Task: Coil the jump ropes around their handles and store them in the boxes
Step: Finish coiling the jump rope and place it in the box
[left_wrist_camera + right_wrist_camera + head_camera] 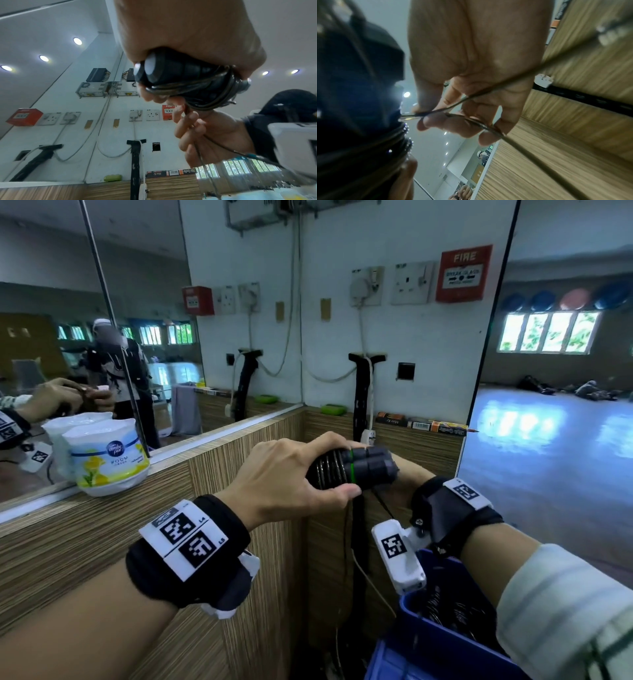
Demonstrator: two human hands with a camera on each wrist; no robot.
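Two black jump-rope handles (370,465) with green rings lie side by side, and thin dark rope (327,470) is coiled around them. My left hand (308,470) grips this bundle from above, thumb underneath. The left wrist view shows the handle ends (154,73) and the coil (214,93) in my palm. My right hand (412,470) sits behind and below the handles, mostly hidden. Its fingers (453,121) pinch the loose strand of rope (530,151), which runs off down and to the right. A blue box (442,648) stands below my right wrist with dark ropes inside.
A wood-panelled ledge (102,529) runs along a mirror at left and carries an air freshener tub (106,460). In the corner a black strap and white cables (363,392) hang from the wall with sockets. Small boxes (421,424) lie on the back ledge.
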